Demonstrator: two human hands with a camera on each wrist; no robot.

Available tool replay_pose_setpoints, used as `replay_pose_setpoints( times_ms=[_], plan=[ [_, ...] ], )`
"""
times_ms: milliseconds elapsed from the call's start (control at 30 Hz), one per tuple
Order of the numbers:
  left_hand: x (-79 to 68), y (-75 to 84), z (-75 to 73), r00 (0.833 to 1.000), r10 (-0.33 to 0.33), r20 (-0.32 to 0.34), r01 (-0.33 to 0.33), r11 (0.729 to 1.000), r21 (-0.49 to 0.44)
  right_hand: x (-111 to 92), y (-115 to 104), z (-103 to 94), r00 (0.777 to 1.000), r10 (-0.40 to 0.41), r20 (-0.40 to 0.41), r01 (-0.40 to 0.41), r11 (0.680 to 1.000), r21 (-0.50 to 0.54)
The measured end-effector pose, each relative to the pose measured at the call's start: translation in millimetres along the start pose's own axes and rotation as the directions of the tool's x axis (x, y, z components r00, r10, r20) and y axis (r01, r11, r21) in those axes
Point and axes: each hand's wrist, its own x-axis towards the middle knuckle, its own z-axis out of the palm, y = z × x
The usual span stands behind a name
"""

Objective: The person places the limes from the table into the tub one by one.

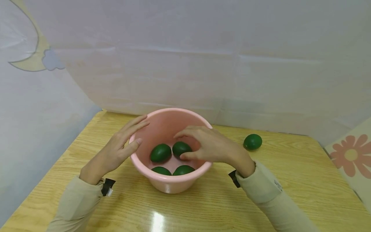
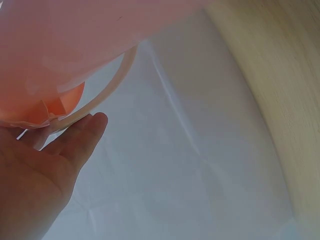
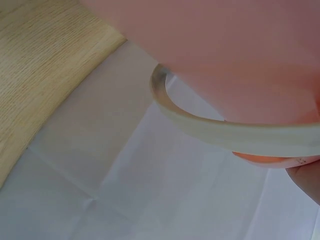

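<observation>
A pink plastic bucket (image 1: 171, 185) stands on the table, with several smooth, dark green egg-shaped fruits (image 1: 160, 153) in it. My left hand (image 1: 117, 149) lies along the bucket's left rim, fingers extended and thumb apart. Over the right rim reaches my right hand (image 1: 207, 145), its fingers loosely bent and spread above the fruits. Its thumb overlaps the nearest green fruit (image 1: 181, 148) in the head view, and nothing shows gripped. In the left wrist view, the fingers (image 2: 82, 137) are beside the bucket's pale handle (image 2: 112, 85); the right wrist view shows the handle (image 3: 240, 132) too.
One more dark green fruit (image 1: 252, 141) lies on the wooden table (image 1: 226, 199), right of the bucket near the back edge. A pale printed cloth wall (image 1: 179, 64) rises close behind the table, and other panels stand along both sides.
</observation>
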Motion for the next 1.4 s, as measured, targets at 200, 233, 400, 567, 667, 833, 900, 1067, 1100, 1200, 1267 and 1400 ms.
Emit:
replay_pose_setpoints(
  times_ms=[200, 233, 400, 567, 667, 833, 900, 1067, 1100, 1200, 1267, 1400],
  plan=[
    [0.0, 0.2, 0.1, 1.000, 0.000, 0.002, 0.000, 1.000, 0.001, -2.2, 2.5, 0.7, 1.000, -0.007, -0.018, 0.008, 0.999, 0.038],
    [-0.1, 0.3, 0.1, 1.000, 0.000, 0.003, 0.000, 1.000, 0.002, -2.4, 2.8, 0.8, 1.000, -0.010, -0.019, 0.011, 0.999, 0.042],
    [0.2, 0.3, -0.1, 1.000, -0.006, 0.006, 0.006, 1.000, 0.002, -2.9, 4.3, 0.5, 0.998, -0.040, -0.039, 0.042, 0.998, 0.051],
    [0.2, 1.0, -0.3, 1.000, -0.018, 0.009, 0.018, 1.000, -0.003, -4.4, 5.4, 0.4, 0.992, -0.094, -0.081, 0.098, 0.994, 0.053],
    [-0.1, 1.4, -0.4, 1.000, -0.020, 0.010, 0.020, 1.000, -0.003, -5.0, 6.2, 0.1, 0.985, -0.126, -0.114, 0.133, 0.989, 0.058],
    [0.0, 1.4, 0.0, 1.000, -0.013, 0.005, 0.013, 1.000, -0.001, -7.6, 8.9, -2.6, 0.975, -0.143, -0.173, 0.161, 0.982, 0.098],
    [0.4, 0.9, 0.3, 1.000, -0.008, 0.001, 0.008, 1.000, 0.002, -9.4, 11.4, -3.8, 0.968, -0.151, -0.200, 0.175, 0.978, 0.110],
    [0.5, 0.1, 0.0, 1.000, -0.004, -0.004, 0.004, 1.000, 0.005, -15.9, 18.2, -6.9, 0.950, -0.179, -0.256, 0.214, 0.970, 0.114],
    [0.4, 0.2, -0.1, 1.000, -0.005, -0.003, 0.005, 1.000, 0.004, -17.3, 19.3, -7.8, 0.947, -0.181, -0.265, 0.217, 0.970, 0.113],
    [0.7, -0.3, -0.2, 1.000, -0.002, -0.007, 0.002, 1.000, 0.006, -20.8, 21.8, -10.6, 0.943, -0.177, -0.283, 0.217, 0.969, 0.115],
    [0.9, -0.6, -0.1, 1.000, 0.002, -0.011, -0.002, 1.000, 0.005, -23.4, 23.3, -12.4, 0.942, -0.170, -0.289, 0.211, 0.970, 0.117],
    [0.9, -0.9, 0.3, 1.000, 0.005, -0.013, -0.005, 1.000, 0.005, -29.2, 26.3, -15.3, 0.942, -0.157, -0.298, 0.201, 0.972, 0.125]
  ],
)
